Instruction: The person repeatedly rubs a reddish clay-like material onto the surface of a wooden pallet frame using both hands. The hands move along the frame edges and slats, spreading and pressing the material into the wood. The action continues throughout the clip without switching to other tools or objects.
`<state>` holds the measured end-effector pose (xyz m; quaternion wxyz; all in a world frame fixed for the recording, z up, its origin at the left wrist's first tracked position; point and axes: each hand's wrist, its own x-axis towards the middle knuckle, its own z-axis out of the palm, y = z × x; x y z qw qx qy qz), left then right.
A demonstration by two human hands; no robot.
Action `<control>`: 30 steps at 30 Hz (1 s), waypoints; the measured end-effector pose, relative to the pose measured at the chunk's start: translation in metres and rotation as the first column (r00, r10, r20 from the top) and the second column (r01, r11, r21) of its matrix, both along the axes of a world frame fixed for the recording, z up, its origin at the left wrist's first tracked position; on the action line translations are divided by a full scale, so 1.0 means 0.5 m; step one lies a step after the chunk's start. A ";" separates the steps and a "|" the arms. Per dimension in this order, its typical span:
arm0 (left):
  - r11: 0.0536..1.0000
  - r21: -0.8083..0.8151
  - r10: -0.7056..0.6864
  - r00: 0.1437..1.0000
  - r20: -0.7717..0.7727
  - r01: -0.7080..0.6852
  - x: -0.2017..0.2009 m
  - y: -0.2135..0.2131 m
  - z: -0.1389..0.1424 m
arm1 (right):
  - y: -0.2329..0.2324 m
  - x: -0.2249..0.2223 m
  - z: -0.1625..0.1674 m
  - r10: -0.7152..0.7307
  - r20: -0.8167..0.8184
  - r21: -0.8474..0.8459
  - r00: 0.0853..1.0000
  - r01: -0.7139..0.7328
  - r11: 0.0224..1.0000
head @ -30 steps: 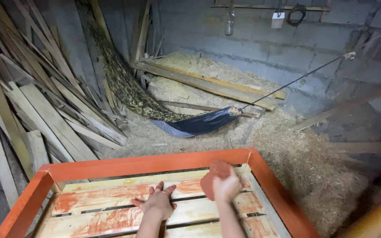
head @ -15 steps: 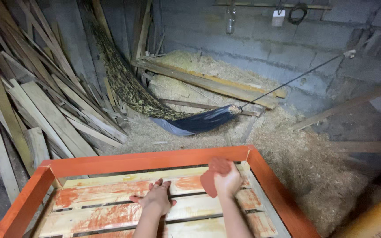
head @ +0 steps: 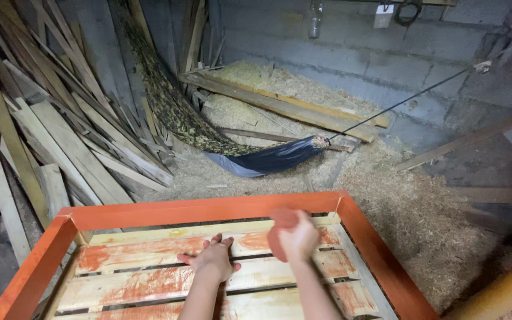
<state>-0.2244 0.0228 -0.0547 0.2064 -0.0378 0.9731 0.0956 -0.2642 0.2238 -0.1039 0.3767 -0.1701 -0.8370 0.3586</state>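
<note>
In a block-walled shed with a sawdust floor (head: 422, 201), view from the head camera looking down.

Far left: stack of loose planks (head: 60, 136) leaning against the wall; not in play.

Centre, low in frame: orange-framed slatted wooden panel (head: 208, 208), slats pale with patchy orange smears. It lies roughly flat in front of the person.

Left hand (head: 211, 261): open, fingers spread, palm pressed flat on a slat near the middle of the panel. Holds nothing.

Right hand (head: 297, 237): closed around a small reddish-orange pad (head: 281, 228), which sits just above the upper slat, close behind the frame's far rail. Motion blur here; cannot tell whether the pad touches the wood.

Handling judgement, pad: looks light, soft and compressible, easy to hold in one palm; a grip across its back with fingers wrapped over the edge suits it. Likely tacky or stain-laden, so slipping is a small risk.

Handling judgement, panel: stiff and fairly heavy; best steadied by flat pressure on a slat or taken by the frame rails.

Behind: dark hammock (head: 268, 160) slung over sawdust.
</note>
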 end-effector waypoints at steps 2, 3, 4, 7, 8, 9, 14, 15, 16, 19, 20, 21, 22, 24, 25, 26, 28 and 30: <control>1.000 -0.001 -0.009 1.000 0.013 0.009 0.003 -0.001 -0.006 | 0.031 0.002 -0.010 -0.092 -0.008 -0.152 0.996 0.090 0.984; 1.000 -0.001 -0.015 1.000 0.011 0.015 0.004 -0.002 -0.009 | 0.032 -0.001 -0.015 -0.130 0.000 -0.160 0.992 0.128 0.979; 1.000 0.000 -0.019 1.000 0.008 0.019 0.005 -0.002 -0.013 | 0.022 -0.005 -0.020 -0.167 0.008 -0.168 0.986 0.166 0.972; 1.000 0.000 -0.017 0.999 -0.051 0.017 0.009 -0.002 -0.021 | -0.040 -0.013 -0.028 -0.211 0.086 -0.142 0.974 0.221 0.965; 1.000 0.007 -0.016 0.998 -0.062 0.016 0.010 -0.002 -0.021 | -0.071 -0.022 -0.025 -0.215 0.111 -0.126 0.970 0.228 0.965; 1.000 0.015 -0.015 0.997 -0.070 0.016 0.013 -0.002 -0.021 | -0.104 -0.028 -0.019 -0.182 0.010 -0.051 0.983 0.182 0.982; 0.992 0.113 0.083 0.979 -0.187 -0.063 0.026 -0.030 -0.021 | -0.221 -0.012 0.013 0.106 -0.008 0.078 0.994 -0.105 0.991; 0.985 0.144 0.124 0.974 -0.191 -0.097 0.031 -0.043 -0.027 | -0.231 -0.009 0.023 0.171 0.044 0.134 0.984 -0.176 0.975; 0.975 0.178 0.166 0.968 -0.187 -0.132 0.037 -0.055 -0.036 | -0.238 -0.005 0.032 0.233 0.108 0.188 0.967 -0.250 0.950; 0.934 0.315 0.249 0.938 -0.239 -0.168 0.038 -0.097 -0.070 | -0.245 0.001 0.052 0.366 0.234 0.079 0.901 -0.392 0.916; 0.915 0.386 0.252 0.912 -0.323 -0.116 0.030 -0.110 -0.078 | -0.246 0.002 0.056 0.405 0.251 -0.001 0.879 -0.418 0.909; 0.892 0.447 0.258 0.880 -0.400 -0.059 0.029 -0.122 -0.089 | -0.245 0.003 0.058 0.525 0.116 -0.085 0.843 -0.519 0.851; 0.867 0.499 0.267 0.842 -0.469 0.003 0.036 -0.133 -0.102 | -0.245 0.006 0.058 0.619 -0.027 -0.156 0.785 -0.615 0.773; 0.743 0.669 0.358 0.828 -0.431 0.027 0.039 -0.151 -0.117 | -0.242 0.023 0.054 0.696 -0.213 -0.287 0.685 -0.725 0.626; 0.668 0.743 0.401 0.820 -0.410 0.045 0.042 -0.159 -0.118 | -0.240 0.037 0.050 0.706 -0.250 -0.362 0.662 -0.740 0.566; 0.521 0.853 0.432 0.850 -0.301 0.037 0.049 -0.164 -0.113 | -0.237 0.055 0.046 0.711 -0.286 -0.436 0.642 -0.748 0.500; 0.185 0.983 0.427 0.902 -0.062 -0.020 0.072 -0.169 -0.111 | -0.235 0.101 0.038 0.635 -0.259 -0.647 0.727 -0.619 0.445; 0.096 0.994 0.367 0.930 0.012 -0.051 0.102 -0.173 -0.098 | -0.232 0.154 0.033 0.629 -0.245 -0.803 0.738 -0.518 0.294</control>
